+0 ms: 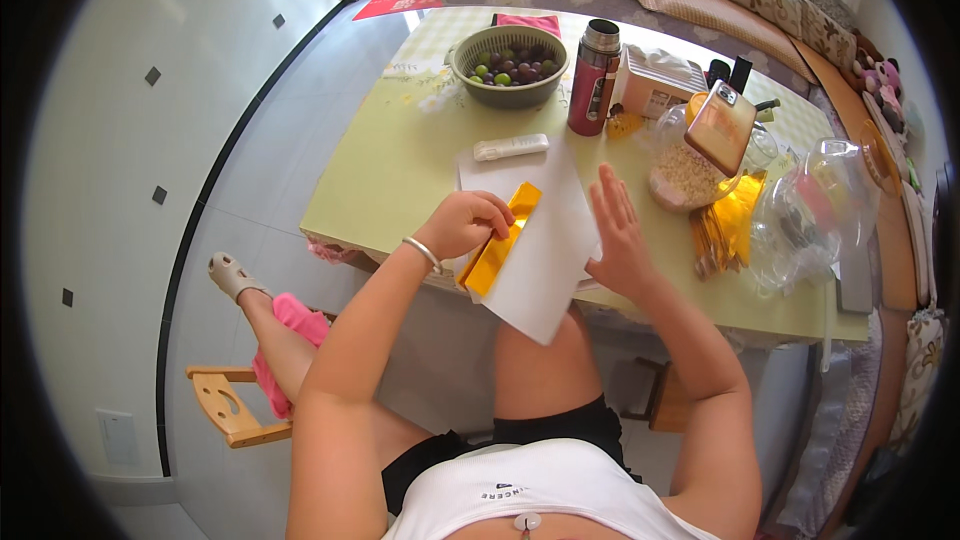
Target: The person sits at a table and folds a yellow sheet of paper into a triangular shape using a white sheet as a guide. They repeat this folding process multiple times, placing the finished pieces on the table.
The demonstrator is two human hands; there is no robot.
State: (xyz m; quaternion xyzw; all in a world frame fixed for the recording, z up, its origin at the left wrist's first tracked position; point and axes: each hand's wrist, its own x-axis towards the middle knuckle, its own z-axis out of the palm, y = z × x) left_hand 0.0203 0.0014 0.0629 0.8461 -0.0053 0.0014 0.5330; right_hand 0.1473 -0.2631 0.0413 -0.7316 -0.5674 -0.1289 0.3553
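My left hand [460, 224], a bangle at its wrist, pinches a folded strip of shiny gold paper [507, 243] between thumb and fingers. The strip lies slantwise over white paper sheets [556, 208], whose front corner hangs past the table edge. My right hand [622, 243] is raised beside the sheets' right edge, fingers stretched out, with nothing in it. A white tube-like item [511, 147] rests at the far end of the sheets. More gold paper [728, 225] lies in a pile to the right of my right hand.
At the table's [375, 155] back stand a basket of grapes [508, 68], a red flask [594, 80] and a tissue box [655, 83]. A phone [721, 128] leans on a clear jar [683, 175]. Clear plastic packaging [815, 210] sits at the right. A wooden chair [232, 406] is at the lower left.
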